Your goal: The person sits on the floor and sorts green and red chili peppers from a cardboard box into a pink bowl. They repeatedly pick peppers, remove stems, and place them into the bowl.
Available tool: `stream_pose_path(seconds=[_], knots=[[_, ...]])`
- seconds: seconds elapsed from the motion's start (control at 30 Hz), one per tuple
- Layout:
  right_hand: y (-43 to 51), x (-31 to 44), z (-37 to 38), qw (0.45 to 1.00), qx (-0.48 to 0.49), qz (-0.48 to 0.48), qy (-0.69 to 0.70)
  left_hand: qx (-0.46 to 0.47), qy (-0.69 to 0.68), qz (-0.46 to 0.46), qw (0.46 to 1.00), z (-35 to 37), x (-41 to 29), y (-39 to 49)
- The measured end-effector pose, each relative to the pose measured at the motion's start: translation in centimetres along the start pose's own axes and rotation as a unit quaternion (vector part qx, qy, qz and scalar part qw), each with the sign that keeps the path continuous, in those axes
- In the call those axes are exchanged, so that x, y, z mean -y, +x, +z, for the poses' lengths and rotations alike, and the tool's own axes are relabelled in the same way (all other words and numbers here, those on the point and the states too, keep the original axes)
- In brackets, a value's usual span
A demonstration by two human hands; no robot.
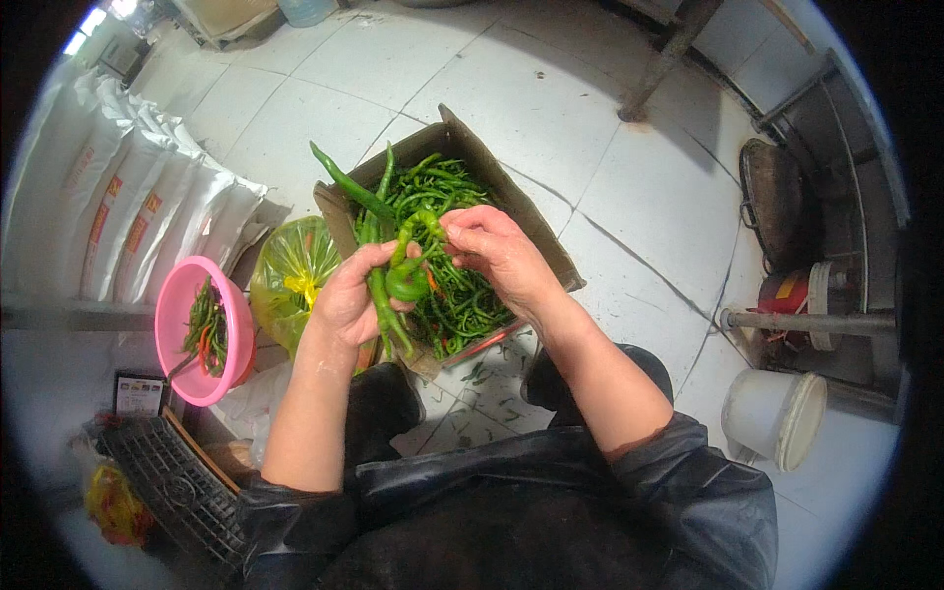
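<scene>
Several long green chili peppers (380,295) are bunched in my left hand (352,295), some pointing up past the thumb and some down. A curled, lighter green pepper (408,234) arches from the bunch to my right hand (495,242), whose thumb and forefinger pinch its upper end. Both hands are over an open cardboard box (531,236) on the floor. Inside the box lies a heap of thin green chili peppers (472,302), with a few red or orange ones among them. My hands and the bunch hide part of the heap.
A pink plastic bowl (240,332) with green and red peppers stands at the left, beside a yellow plastic bag (284,254). White sacks (140,206) line the left side. Green scraps (479,413) litter the tiles between my feet. A white bucket (763,413) is at the right.
</scene>
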State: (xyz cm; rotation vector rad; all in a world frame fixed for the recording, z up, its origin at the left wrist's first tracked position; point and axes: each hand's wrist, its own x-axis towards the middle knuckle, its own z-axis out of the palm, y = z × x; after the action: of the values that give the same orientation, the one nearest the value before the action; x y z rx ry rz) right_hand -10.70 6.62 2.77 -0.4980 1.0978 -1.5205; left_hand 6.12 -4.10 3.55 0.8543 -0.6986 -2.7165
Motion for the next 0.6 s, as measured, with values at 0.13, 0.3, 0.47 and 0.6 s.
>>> stream_pose_path(seconds=[0.13,0.3,0.47,0.6], knots=[[-0.3,0.2,-0.2,0.997,0.039,0.000,0.070,0.074,-0.016,-0.038,0.996,0.1,0.3,-0.1],[-0.3,0.4,-0.6,0.977,0.063,0.015,0.204,0.101,-0.052,-0.068,0.991,0.6,0.7,-0.1],[-0.6,-0.6,0.1,0.995,0.039,-0.093,-0.017,0.110,-0.031,-0.108,0.988,0.7,1.6,0.4],[-0.8,-1.1,0.2,0.990,-0.013,-0.120,-0.078,0.118,-0.064,-0.119,0.984,0.8,2.4,1.1]])
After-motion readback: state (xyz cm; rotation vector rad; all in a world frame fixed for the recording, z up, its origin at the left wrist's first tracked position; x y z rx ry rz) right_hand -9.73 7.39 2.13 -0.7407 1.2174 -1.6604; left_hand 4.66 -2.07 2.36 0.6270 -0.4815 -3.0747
